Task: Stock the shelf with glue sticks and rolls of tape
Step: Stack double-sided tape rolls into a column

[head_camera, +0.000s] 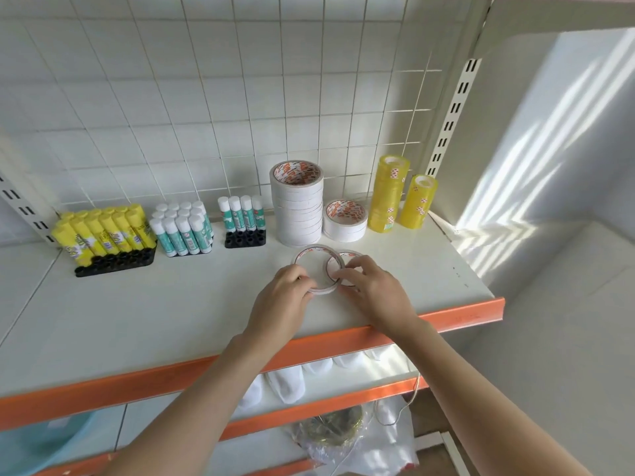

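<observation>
Down low, white rounded items [285, 383] are glimpsed on the lower shelf, half hidden behind the orange shelf edge [206, 369] and the forearms; what they are cannot be told. A crumpled clear bag [347, 438] lies below, its contents blurred.

On the white shelf [137, 304], two thin tape rolls are being handled. The larger thin roll [318, 269] is pinched at its near rim by the left hand [283, 297], fingers curled over the edge. The smaller thin roll [345, 267] is gripped by the right hand [372, 290], and is largely covered by its fingers; it overlaps the larger roll's right side, though which lies on top is hard to judge.

Behind them a tall stack of white tape [297, 204] is seen, a short stack [344, 221] just beside it, then two yellow-tinted tape stacks [390, 194] at the right. To the left, four glue sticks stand in a black tray [245, 238], teal glue sticks [182, 228] are packed together, and yellow glue sticks [103, 231] are tilted in another tray.
</observation>
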Demonstrator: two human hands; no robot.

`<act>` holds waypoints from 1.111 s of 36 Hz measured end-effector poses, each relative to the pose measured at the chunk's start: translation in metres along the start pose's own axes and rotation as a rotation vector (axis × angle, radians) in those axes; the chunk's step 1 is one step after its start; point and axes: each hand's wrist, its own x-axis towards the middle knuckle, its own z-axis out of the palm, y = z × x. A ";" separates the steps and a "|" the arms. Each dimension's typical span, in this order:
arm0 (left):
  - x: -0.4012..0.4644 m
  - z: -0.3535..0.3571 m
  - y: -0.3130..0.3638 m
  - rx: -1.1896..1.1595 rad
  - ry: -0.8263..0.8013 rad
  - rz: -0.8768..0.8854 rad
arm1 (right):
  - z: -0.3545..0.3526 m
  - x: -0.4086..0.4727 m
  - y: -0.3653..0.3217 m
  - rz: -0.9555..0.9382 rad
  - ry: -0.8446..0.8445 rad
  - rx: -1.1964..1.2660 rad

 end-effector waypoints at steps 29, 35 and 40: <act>-0.006 0.019 -0.008 0.152 -0.050 -0.081 | -0.011 0.046 0.020 0.284 0.286 -0.196; -0.006 0.020 -0.008 0.151 -0.043 -0.096 | -0.010 0.071 0.021 0.338 0.150 -0.239; -0.006 0.020 -0.006 0.156 -0.025 -0.102 | -0.010 0.083 0.029 0.379 0.036 -0.279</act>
